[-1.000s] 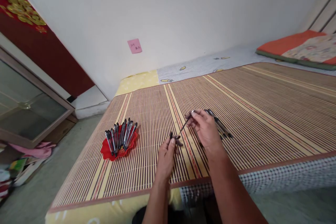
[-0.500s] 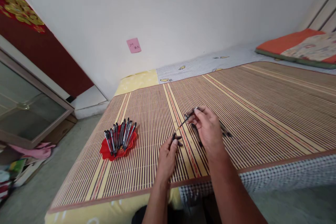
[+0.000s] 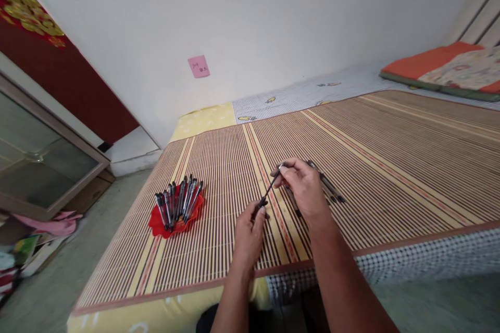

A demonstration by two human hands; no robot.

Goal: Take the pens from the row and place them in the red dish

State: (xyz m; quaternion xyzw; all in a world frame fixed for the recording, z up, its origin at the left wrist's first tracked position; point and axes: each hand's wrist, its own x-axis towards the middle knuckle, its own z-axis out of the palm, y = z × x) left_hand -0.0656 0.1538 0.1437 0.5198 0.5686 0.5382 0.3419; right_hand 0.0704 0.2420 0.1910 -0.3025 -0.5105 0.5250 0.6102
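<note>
My right hand (image 3: 303, 189) is closed in a pinch on a thin pen refill (image 3: 271, 188) that slants down to the left. Its lower tip meets a dark pen barrel (image 3: 261, 205) pinched in my closed left hand (image 3: 247, 235). Both hands hover just above a striped bamboo mat (image 3: 219, 177) on a bed. Several loose dark pens (image 3: 330, 187) lie on the mat behind my right hand, partly hidden by it. To the left, a red dish (image 3: 175, 218) holds several assembled pens.
A pink note (image 3: 198, 66) is stuck on the white wall. An orange and patterned cushion (image 3: 445, 70) lies at the far right of the bed. A glass-fronted cabinet (image 3: 35, 151) and scattered cloth and paper are on the floor at left.
The refill's lower tip has come down to the barrel in my left hand, and my left hand has shifted slightly lower. The pens in the dish are unmoved.
</note>
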